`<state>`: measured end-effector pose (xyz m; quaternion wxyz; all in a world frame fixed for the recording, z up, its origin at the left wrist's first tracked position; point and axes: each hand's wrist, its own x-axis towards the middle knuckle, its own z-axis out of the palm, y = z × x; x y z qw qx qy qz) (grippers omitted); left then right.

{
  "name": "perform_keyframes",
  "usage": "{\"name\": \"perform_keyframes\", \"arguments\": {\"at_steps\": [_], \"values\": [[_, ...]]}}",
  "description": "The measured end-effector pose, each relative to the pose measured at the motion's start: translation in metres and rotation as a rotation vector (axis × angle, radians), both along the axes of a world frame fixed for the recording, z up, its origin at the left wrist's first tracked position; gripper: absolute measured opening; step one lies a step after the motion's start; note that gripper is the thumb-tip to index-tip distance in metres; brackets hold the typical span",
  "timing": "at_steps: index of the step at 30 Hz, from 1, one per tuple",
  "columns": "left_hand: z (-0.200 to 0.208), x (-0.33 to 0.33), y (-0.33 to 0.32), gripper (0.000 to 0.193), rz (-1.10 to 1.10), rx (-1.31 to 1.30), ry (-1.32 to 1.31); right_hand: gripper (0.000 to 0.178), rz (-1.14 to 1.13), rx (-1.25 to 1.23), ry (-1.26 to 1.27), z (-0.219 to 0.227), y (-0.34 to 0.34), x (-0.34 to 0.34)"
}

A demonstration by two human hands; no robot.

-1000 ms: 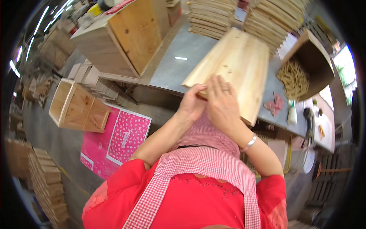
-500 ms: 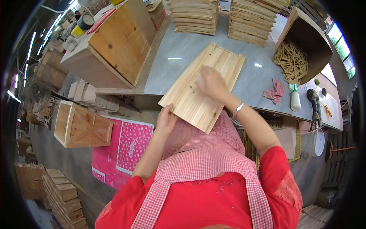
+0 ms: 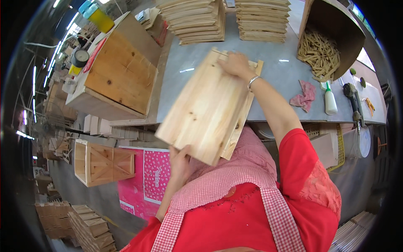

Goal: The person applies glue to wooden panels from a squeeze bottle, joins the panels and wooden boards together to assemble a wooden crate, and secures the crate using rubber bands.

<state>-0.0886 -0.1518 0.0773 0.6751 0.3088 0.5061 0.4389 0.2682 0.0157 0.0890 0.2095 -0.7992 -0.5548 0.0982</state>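
Note:
A pale wooden panel [image 3: 197, 109] with a few knots slants across the front edge of the table. My left hand [image 3: 181, 161] is closed on its near left edge, thumb on top. At the far end, my right hand [image 3: 236, 65] grips the panel's edge, fingers curled over it; a silver bangle is on that wrist. Along the right side, a second wooden piece [image 3: 239, 128] shows from beneath the first panel. The panel hides much of that lower piece and the fingers under it.
Stacks of wooden panels [image 3: 262, 21] stand at the table's back. On the right are a box of tan strips [image 3: 321, 54], a pink cloth [image 3: 304, 96], a white glue bottle [image 3: 330, 101] and a power tool [image 3: 354, 103]. A large wooden box [image 3: 121, 75] stands left.
My right hand has moved from the panel's middle to its far edge. The upper panel is shifted left and toward me, with another piece showing below it. The view has turned slightly.

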Motion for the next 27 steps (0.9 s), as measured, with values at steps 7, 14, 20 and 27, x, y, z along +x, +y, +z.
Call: {"name": "perform_keyframes", "arguments": {"at_steps": [7,14,20,27], "values": [[0.045,-0.032,0.009,0.038,0.018,0.691,0.335,0.065,-0.004,0.748,0.664,0.020,-0.008,-0.007],[0.033,0.006,0.042,0.039,-0.270,1.724,0.894,0.058,-0.281,0.631,0.443,-0.041,-0.089,0.061],[0.008,-0.005,0.067,0.044,-0.515,1.855,0.898,0.056,-0.430,0.547,0.434,-0.082,-0.170,0.088],[-0.006,-0.020,0.047,0.068,-1.148,1.591,1.242,0.049,-0.390,0.525,0.323,-0.093,-0.203,0.072]]}}
